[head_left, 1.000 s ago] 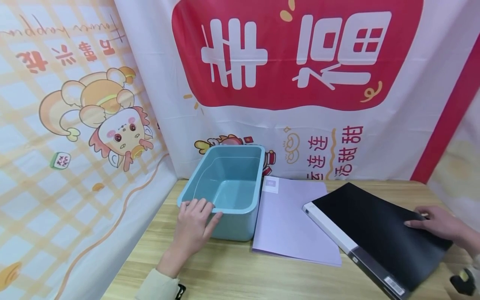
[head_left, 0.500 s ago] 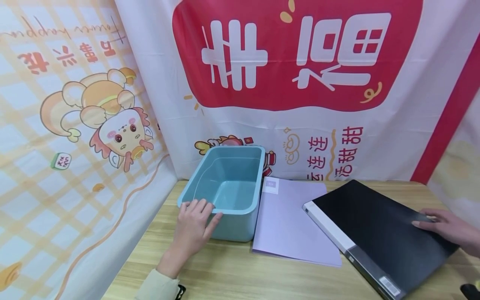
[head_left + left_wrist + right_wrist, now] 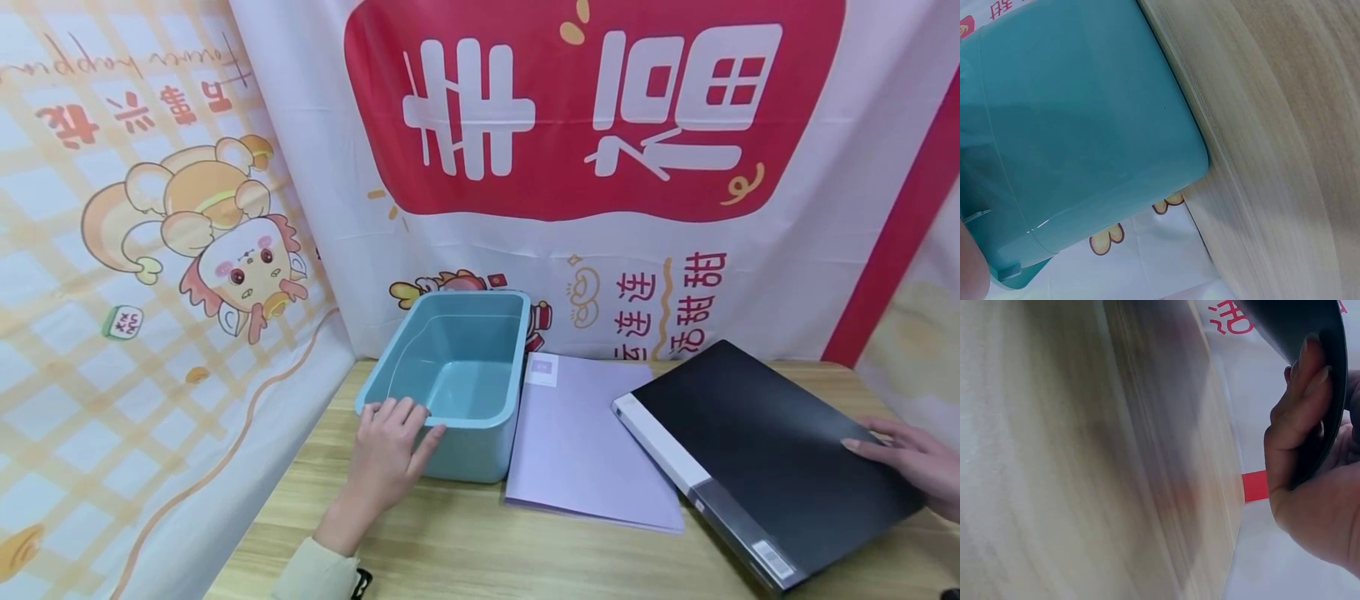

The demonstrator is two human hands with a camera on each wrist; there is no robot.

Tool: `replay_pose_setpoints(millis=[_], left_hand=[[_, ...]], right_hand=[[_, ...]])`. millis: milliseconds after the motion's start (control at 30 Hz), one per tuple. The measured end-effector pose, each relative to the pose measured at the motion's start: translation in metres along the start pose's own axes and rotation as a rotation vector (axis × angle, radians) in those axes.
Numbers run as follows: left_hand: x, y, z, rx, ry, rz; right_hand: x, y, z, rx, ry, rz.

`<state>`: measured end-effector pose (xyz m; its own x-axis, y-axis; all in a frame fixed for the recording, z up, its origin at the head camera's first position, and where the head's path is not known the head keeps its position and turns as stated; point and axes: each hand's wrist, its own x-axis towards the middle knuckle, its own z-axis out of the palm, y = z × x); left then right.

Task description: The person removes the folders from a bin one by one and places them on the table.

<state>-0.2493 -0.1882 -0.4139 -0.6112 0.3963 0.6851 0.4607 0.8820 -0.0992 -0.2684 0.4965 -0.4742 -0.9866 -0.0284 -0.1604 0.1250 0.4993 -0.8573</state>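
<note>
A teal plastic bin [image 3: 468,450] stands at the back left of the table, and my left hand [image 3: 392,450] grips its near rim, fingers hooked over the edge. In the left wrist view the bin's side wall [image 3: 1097,125] fills much of the picture, with a bit of a finger at the lower left. My right hand [image 3: 911,458] holds a black folder [image 3: 757,450] by its right edge, thumb on top. The right wrist view shows the fingers [image 3: 1300,406] curled under the folder's bent edge. The folder's white and clear spine faces left, tilted over the tabletop.
A lilac folder [image 3: 592,450] lies flat on the wooden table [image 3: 450,542] between the bin and the black folder, its right side partly overlapped. Behind the table hangs a printed cloth [image 3: 645,250], with another [image 3: 187,375] along the left.
My right hand has raised the black folder a little and shifted it slightly right and away from me. The left hand and bin stay put.
</note>
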Motion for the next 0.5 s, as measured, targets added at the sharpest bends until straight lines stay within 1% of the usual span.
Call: replay_pose_setpoints(millis=[233,300,500], left_hand=[[0.001,0.000,0.000,0.001,-0.011,-0.003],[0.001,0.000,0.000,0.005,-0.019,-0.004],[0.001,0.000,0.000,0.009,-0.032,-0.004]], right_hand=[[-0.006,0.006,0.001,0.099,0.055,0.003],[-0.008,0.008,0.001,0.104,0.075,-0.001],[-0.014,0.014,0.000,0.208,0.141,-0.025]])
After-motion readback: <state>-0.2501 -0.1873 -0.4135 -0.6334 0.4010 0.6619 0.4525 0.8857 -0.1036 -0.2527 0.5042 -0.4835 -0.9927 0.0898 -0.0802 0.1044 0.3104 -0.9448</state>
